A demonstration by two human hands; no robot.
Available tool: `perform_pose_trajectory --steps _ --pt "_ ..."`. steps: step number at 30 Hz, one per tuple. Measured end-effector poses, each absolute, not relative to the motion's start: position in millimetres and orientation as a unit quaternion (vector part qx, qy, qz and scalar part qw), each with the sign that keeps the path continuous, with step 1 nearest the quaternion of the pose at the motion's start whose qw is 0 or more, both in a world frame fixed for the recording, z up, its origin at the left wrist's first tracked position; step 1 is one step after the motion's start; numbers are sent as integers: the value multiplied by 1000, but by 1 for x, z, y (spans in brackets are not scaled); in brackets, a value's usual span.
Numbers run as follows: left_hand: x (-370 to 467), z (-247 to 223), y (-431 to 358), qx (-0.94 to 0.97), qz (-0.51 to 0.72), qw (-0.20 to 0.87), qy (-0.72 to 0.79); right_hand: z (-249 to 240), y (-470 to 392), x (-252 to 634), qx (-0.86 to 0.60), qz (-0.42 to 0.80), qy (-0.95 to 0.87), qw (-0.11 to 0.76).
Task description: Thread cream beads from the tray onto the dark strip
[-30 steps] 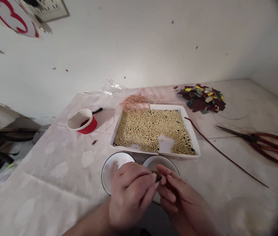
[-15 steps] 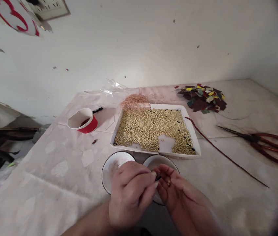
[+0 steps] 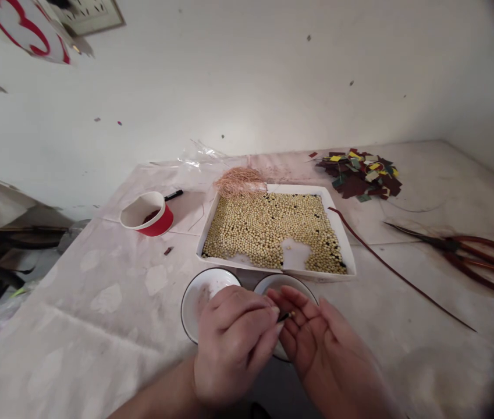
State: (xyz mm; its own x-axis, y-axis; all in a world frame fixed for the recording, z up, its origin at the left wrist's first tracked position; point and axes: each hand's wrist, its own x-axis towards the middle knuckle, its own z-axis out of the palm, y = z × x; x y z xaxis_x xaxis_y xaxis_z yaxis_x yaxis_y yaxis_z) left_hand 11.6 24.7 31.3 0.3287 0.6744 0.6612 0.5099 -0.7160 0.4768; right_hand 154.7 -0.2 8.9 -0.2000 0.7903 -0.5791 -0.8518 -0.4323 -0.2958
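**Dark sliver (image 3: 284, 317) between two hands, over a bowl (image 3: 268, 283)**

The left hand's (image 3: 234, 343) fingertips pinch this small, narrow, blackish piece. Its visible end points rightward, long axis nearly crosswise, at a pale bead (image 3: 291, 314) by the right hand (image 3: 327, 343), palm up, fingers loosely curled. Beyond lie a creased, pale tablecloth (image 3: 98, 343), a bead-filled tray (image 3: 350, 256) and a white wall (image 3: 247, 75).

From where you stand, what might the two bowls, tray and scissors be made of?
Left bowl and right bowl: perhaps enamelled metal, glossy white with dark rims. Tray: matte white, thin walls, cardboard or plastic. Scissors: likely metal, by the thin dark blades; reddish-brown handles possibly coated or wrapped.
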Motion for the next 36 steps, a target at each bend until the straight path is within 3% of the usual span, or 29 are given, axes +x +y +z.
perform_pose_trajectory --steps 8,18,36 --pt "15 28 27 840 407 34 356 20 1 155 -319 820 83 467" --pt "18 33 30 875 338 91 334 23 3 159 -305 838 61 448" --pt "18 29 29 879 349 124 302 19 5 160 -287 822 87 484"
